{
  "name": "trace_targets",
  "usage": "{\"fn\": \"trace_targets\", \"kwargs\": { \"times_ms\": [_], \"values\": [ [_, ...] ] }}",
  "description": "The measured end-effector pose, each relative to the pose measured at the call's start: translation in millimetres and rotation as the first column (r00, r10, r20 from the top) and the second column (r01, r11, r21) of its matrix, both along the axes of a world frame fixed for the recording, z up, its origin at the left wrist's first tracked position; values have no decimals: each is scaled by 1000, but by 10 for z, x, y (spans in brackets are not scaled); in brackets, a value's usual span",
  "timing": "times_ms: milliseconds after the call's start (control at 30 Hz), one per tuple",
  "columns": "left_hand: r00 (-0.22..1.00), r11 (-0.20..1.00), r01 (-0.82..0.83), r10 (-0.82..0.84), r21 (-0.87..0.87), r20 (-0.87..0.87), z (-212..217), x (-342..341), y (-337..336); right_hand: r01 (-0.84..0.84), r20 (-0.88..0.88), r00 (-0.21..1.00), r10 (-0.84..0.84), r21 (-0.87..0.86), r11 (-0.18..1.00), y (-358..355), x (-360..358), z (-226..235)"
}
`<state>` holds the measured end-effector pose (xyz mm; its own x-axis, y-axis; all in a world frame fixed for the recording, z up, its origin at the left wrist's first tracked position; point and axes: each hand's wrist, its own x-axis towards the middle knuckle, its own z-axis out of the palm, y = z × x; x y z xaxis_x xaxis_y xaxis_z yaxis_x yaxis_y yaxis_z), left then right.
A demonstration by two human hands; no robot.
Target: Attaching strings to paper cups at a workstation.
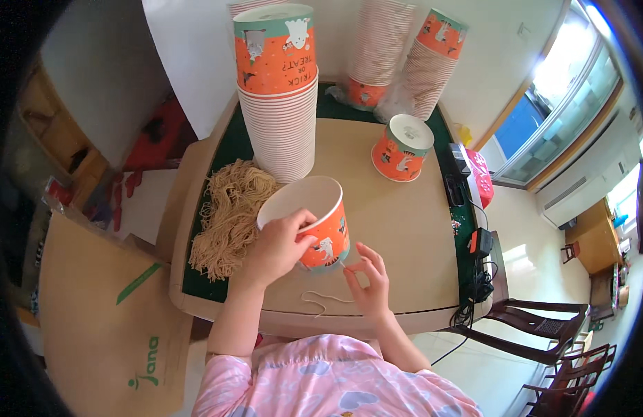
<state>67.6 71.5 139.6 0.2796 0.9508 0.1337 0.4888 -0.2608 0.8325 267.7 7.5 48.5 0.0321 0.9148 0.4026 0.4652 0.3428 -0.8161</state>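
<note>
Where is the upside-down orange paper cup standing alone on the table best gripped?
Grip the upside-down orange paper cup around its side wall from above. Its narrow white base faces up, and the wall widens downward, so an open hand can close around the upper part.

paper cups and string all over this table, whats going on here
A person's left hand grips an orange paper cup tilted on its side, while the right hand pinches a pale string at the cup's base. A heap of similar strings lies to the left on the table, with tall stacks of cups behind and one upturned cup.
</note>
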Motion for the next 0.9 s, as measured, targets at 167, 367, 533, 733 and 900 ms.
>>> {"fn": "trace_targets", "kwargs": {
  "times_ms": [167, 367, 533, 733, 900],
  "values": [
    [972, 991, 133, -135, -22, -192, 112, 227, -53, -74, -45, 996, 83, 179, 981, 142, 30, 523],
    [980, 988, 154, -154, -11, -124, 59, 137, 8, -156, 15, 988, 155, 129, 979, 539, 176, 497],
    [983, 982, 183, -184, -53, -19, 24, 78, 39, -143, -53, 987, 150, 107, 984, 631, 194, 465],
    [991, 993, 117, -117, -8, -59, -57, 223, 51, -21, -189, 981, 49, 150, 989, 556, 37, 378],
    [996, 995, 78, -75, -55, 46, -130, 273, 108, -2, -95, 995, 20, 185, 983, 367, -12, 155]
  ]
}}
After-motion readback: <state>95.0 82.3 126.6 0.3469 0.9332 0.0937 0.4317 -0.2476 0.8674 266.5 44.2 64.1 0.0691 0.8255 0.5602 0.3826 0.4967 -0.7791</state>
